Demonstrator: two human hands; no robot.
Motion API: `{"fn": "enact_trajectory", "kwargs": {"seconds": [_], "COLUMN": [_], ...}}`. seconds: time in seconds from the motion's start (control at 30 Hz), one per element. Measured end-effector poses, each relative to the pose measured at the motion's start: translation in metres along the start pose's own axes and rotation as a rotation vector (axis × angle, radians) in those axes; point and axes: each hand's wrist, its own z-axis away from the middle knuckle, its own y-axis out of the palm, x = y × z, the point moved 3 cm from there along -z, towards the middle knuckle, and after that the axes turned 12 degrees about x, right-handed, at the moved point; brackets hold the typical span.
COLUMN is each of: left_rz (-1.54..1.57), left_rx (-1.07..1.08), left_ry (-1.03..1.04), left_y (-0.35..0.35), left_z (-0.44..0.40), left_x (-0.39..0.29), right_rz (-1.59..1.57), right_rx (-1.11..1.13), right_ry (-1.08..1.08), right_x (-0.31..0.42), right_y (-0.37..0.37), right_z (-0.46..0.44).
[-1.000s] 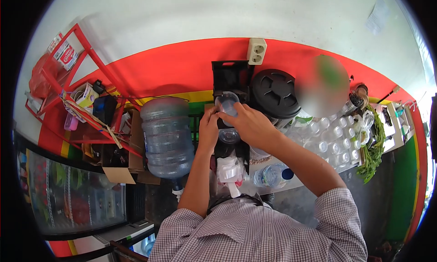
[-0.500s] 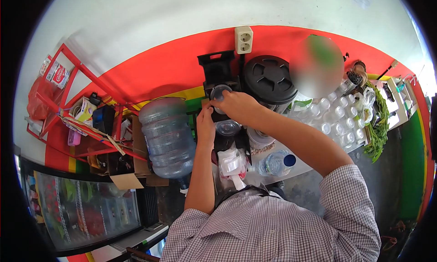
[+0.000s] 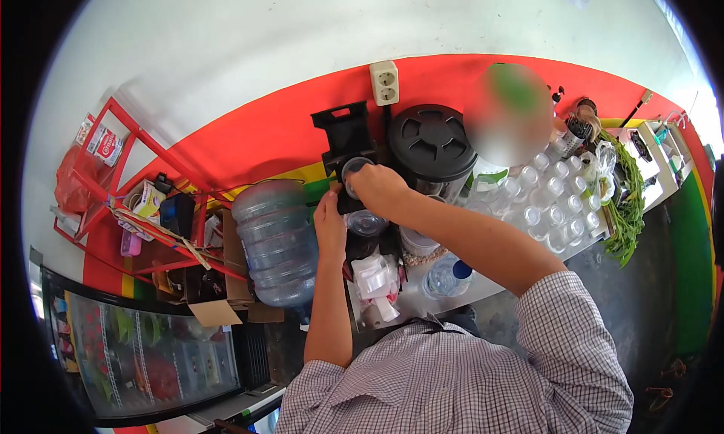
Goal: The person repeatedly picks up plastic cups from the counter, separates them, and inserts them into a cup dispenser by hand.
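My right hand (image 3: 377,189) is closed on a clear plastic cup (image 3: 356,167), its fingers at the rim and side. Just left of it and lower, my left hand (image 3: 329,219) is raised beside the cup, fingers pressed together; what they hold, if anything, is too small to make out. Behind the cup stands a black holder (image 3: 343,128). Below my hands is a round clear container (image 3: 366,223), with white plastic wrapping (image 3: 375,277) nearer my body. A large bucket with a black lid (image 3: 430,141) stands right of the cup.
A large blue water jug (image 3: 277,245) stands left of my left forearm. Several clear bottles (image 3: 554,200) and green leaves (image 3: 624,208) are at the right. A red shelf (image 3: 143,144) and a glass-door fridge (image 3: 154,358) are at the left. A bottle (image 3: 446,277) lies under my right forearm.
The camera view has shifted. My right hand has moved from the upper part of the cup to its side, and my left hand now sits slightly lower and apart from the right.
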Motion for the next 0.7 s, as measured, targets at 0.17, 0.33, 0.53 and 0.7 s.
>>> {"fn": "enact_trajectory", "kwargs": {"seconds": [0.17,0.33,0.53,0.7], "left_rz": [-0.136,-0.249,-0.314,-0.326], "left_rx": [-0.147,-0.175,-0.132,0.294], "left_ry": [0.180,0.396,0.541,0.469], "left_y": [0.016,0.038,0.103,0.186], "left_z": [0.036,0.072,0.131,0.174], "left_x": [-0.038,-0.085,-0.148,-0.171], "right_rz": [-0.025,-0.033,-0.491,-0.557], "right_rx": [0.064,0.003,-0.017,0.034], "right_ry": [-0.007,-0.082,-0.192,-0.102], "right_x": [0.001,-0.002,-0.027,-0.095], "right_y": [-0.006,-0.027,-0.079,-0.082], "right_z": [0.012,0.049,0.167,0.273]}}
